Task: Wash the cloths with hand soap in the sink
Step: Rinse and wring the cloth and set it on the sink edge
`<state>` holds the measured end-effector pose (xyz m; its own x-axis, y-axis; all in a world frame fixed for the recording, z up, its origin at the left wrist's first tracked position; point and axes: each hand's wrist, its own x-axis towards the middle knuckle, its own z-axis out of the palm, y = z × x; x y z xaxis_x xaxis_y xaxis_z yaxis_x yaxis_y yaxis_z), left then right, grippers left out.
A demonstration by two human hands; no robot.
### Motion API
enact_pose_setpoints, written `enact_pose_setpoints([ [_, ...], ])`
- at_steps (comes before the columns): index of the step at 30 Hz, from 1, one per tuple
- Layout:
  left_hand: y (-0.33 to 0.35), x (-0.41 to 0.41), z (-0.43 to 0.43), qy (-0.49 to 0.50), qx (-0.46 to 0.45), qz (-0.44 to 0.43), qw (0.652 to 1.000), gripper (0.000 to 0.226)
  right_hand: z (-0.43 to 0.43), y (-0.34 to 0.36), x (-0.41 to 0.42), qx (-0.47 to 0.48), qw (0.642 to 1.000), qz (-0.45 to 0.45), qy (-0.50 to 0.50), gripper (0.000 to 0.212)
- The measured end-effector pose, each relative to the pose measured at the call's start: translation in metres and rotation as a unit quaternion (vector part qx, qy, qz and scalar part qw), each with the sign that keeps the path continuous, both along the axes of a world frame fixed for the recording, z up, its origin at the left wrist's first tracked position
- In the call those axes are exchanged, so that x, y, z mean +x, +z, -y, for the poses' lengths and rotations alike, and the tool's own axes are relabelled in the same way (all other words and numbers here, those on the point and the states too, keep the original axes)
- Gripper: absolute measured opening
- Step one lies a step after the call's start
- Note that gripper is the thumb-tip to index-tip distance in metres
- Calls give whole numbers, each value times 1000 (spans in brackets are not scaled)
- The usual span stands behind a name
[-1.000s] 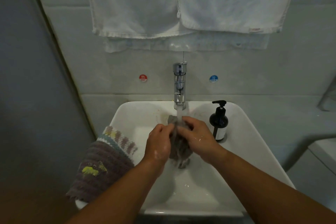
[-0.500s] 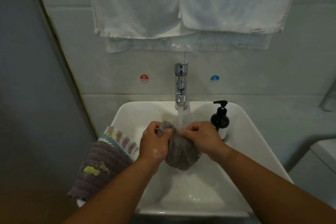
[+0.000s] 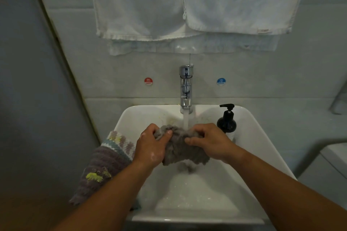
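Two bare forearms reached in from the lower edge toward the white sink (image 3: 262, 148). Both hands were closed on a wet grey cloth (image 3: 180, 148) bunched between them over the basin: the left hand (image 3: 152, 146) clutched its left end with the thumb pressed on top, and the right hand (image 3: 210, 142) gripped its right end with fingers curled into the fabric. The lower part of the cloth hung down below the hands. A striped purple cloth (image 3: 105, 163) with pale bands and a yellow patch lay draped over the sink's left rim, just beside the left forearm. Behind the right hand, a black pump soap bottle (image 3: 226, 120) stood on the sink's back right corner. A stream of water (image 3: 185, 120) ran from the chrome tap (image 3: 185, 88) at the back centre and landed on the top of the grey cloth between the two hands. On the wall, a red hot sticker (image 3: 148, 81) sat left of the tap and a blue cold sticker (image 3: 221, 81) right of it. Higher up, white towels (image 3: 187, 2) hung side by side.
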<state>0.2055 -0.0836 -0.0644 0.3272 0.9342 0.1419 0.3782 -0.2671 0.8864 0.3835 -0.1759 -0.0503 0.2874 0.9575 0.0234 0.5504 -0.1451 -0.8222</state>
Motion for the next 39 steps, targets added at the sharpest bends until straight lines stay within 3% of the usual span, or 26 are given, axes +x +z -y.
enact_pose_setpoints([
  [7,4,-9,-7,-49,-35,-4,998,28,5,5,11,14,999,33,-26,5],
  [17,9,-1,-10,-183,-59,-136,972,16,27,14,39,24,992,-1,-120,10],
  [25,6,15,4,-180,-186,2,966,9,27,-3,38,57,975,-77,-198,14],
  [35,7,28,25,-164,-190,86,964,20,4,0,-28,20,955,-249,-163,16],
  [39,6,21,17,-114,-116,82,983,22,2,1,-39,43,947,-291,-129,28],
])
